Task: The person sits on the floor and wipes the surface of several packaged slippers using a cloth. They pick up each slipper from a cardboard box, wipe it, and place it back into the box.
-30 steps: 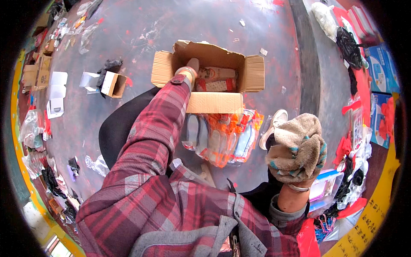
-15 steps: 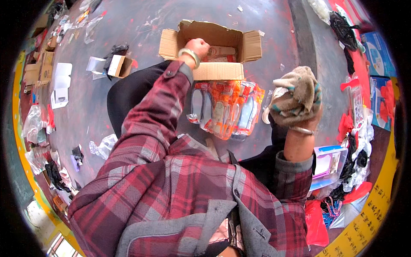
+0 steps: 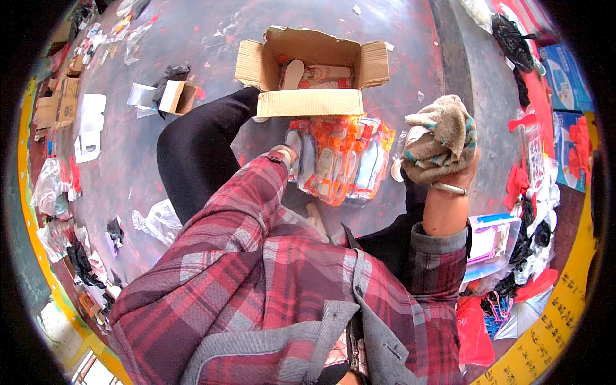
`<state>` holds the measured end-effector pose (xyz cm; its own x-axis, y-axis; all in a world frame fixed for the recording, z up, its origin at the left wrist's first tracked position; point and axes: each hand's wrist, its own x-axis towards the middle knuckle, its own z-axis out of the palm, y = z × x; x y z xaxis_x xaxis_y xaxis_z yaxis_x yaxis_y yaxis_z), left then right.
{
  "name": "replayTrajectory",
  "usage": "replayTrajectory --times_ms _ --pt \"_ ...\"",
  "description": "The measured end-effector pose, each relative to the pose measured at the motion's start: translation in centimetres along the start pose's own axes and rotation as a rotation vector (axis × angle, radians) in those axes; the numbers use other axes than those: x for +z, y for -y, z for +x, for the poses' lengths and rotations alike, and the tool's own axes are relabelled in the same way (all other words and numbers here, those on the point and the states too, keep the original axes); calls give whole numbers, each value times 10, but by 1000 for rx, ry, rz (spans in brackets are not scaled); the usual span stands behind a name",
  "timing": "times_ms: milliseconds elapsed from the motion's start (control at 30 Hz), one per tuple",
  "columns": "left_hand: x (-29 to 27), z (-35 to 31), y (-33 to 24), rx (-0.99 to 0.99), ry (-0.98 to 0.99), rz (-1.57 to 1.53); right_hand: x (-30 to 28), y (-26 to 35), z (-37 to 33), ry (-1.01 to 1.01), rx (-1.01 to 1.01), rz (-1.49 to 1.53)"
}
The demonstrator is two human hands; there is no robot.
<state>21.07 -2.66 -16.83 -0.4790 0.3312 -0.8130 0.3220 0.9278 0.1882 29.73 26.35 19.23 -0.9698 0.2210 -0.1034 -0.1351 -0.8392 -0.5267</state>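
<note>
My left hand (image 3: 287, 152) is low at the left edge of several orange-and-clear packages (image 3: 340, 157) that look like packed insoles. Only a little of this hand shows past the cuff, and its fingers are hidden. Raised on the right, my right hand (image 3: 469, 168) is closed around a bunched beige-grey cloth (image 3: 443, 138) with teal marks. Something white and curved pokes out at the cloth's left side; its kind is unclear. In front of me stands an open cardboard box (image 3: 311, 103), its flaps spread. Inside lie a pale insole-shaped piece (image 3: 293, 75) and more orange-printed packages (image 3: 327, 76).
My bent black-clad knee (image 3: 192, 147) rises left of the box. A small open carton (image 3: 178, 97) and a white folded box (image 3: 90, 128) lie on the floor further left. Plastic bags, red scraps and a clear bin (image 3: 491, 247) line the right side.
My left hand has come out of the box and down toward me, to the packages' left edge. The pale insole-shaped piece in the box now shows. My right hand keeps the cloth, barely moved.
</note>
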Motion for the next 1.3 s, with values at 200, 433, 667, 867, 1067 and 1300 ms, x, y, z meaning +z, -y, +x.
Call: replayTrajectory --times_ms 200,433,667,867,1067,1300 --pt "6 19 -10 -79 21 -116 -6 -4 3 -132 -6 -38" --pt "6 17 -15 -91 67 -152 -4 -9 6 -44 49 -53" --pt "-23 -23 -38 -96 90 -159 -4 -9 9 -130 1 -49" --pt "-36 -50 -41 506 101 -810 10 -7 12 -228 -33 -100" --pt "-145 -194 -112 907 777 -1749 10 21 2 -102 -121 -104" --pt "-207 -240 -116 1066 625 -1962 48 -3 -9 18 -305 -280"
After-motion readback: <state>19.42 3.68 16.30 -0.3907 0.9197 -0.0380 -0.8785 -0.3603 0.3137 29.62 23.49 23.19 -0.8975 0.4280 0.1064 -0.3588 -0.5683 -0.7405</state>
